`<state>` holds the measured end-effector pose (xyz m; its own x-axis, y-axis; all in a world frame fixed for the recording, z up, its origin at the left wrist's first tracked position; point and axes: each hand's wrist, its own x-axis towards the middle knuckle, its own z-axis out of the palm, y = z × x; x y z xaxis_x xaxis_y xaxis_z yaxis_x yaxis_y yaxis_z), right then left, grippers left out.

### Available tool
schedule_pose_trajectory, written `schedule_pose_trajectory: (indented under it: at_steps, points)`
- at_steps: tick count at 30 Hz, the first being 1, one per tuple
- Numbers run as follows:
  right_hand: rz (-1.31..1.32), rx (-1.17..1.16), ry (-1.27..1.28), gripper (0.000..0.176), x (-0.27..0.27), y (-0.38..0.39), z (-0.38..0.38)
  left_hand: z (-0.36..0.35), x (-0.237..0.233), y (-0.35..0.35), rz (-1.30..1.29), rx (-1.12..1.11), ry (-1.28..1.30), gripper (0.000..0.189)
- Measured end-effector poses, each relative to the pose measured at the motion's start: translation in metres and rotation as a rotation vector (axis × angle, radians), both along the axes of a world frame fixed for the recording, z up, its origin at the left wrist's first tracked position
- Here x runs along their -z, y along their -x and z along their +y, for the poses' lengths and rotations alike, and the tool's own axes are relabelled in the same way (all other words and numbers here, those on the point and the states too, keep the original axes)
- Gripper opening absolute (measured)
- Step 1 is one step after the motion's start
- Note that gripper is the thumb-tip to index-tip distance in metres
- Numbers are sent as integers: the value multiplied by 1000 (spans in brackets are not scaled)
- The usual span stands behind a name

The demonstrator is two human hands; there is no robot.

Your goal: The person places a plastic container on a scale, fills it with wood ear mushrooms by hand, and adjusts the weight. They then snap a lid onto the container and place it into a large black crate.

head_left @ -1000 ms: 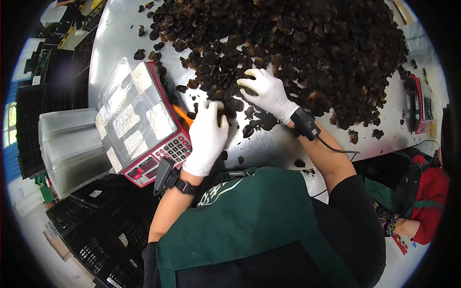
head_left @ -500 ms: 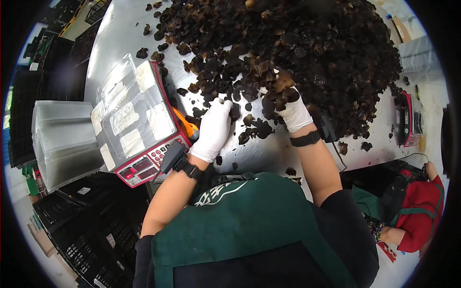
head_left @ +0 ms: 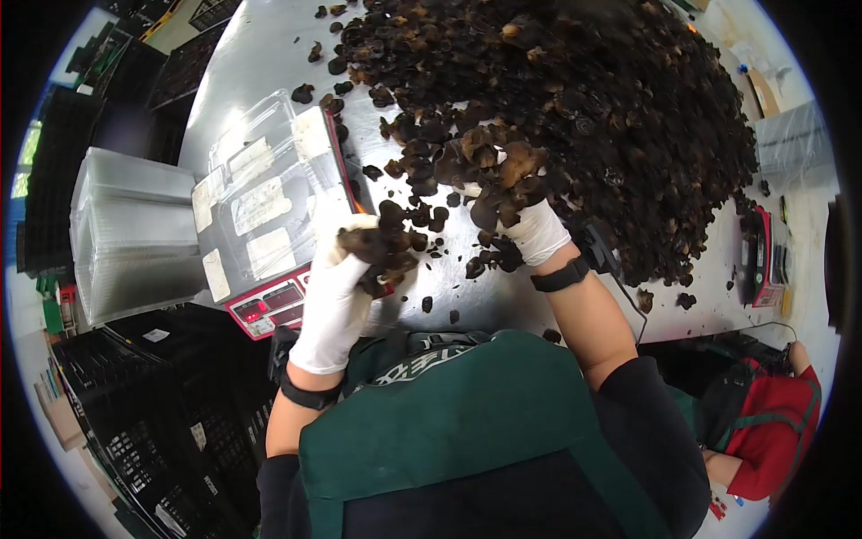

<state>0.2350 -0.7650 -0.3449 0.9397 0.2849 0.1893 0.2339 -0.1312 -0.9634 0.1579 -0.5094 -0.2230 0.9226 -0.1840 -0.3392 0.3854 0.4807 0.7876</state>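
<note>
A large heap of wood ear mushrooms (head_left: 593,117) covers the far and right part of the metal table. My left hand (head_left: 339,287), in a white glove, is closed around a few dark wood ear mushrooms (head_left: 388,244), lifted near the scale's front corner. My gloved right hand (head_left: 536,232) is at the near edge of the heap, its fingers wrapped round a cluster of wood ear mushrooms (head_left: 503,180) that hides most of them. Beside my left hand stands a red digital scale (head_left: 269,305) with a clear plastic tray (head_left: 260,193) on top.
Nested clear plastic containers (head_left: 135,238) stand left of the scale. Black crates (head_left: 171,404) are stacked at the lower left. Scattered mushroom pieces lie on the metal table (head_left: 431,310). Another scale (head_left: 761,256) and a person in red (head_left: 772,431) are at the right.
My left hand has drawn back toward my body and turned, now holding mushrooms above the table. My right hand has shifted slightly down and left with its cluster. The view has tilted slightly.
</note>
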Motion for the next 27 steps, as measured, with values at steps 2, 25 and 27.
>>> schedule_pose_trajectory:
  at_steps: [2,25,27]
  points:
    - [314,-14,-249,38,-11,-1,14,20,-2,6,-30,-83,-12,38]
    - [-351,-279,105,27,-78,-76,235,147,18,-30,-494,-272,-1373,48]
    - [-626,-281,367,30,-61,-64,236,136,9,-24,-528,-234,-1429,49]
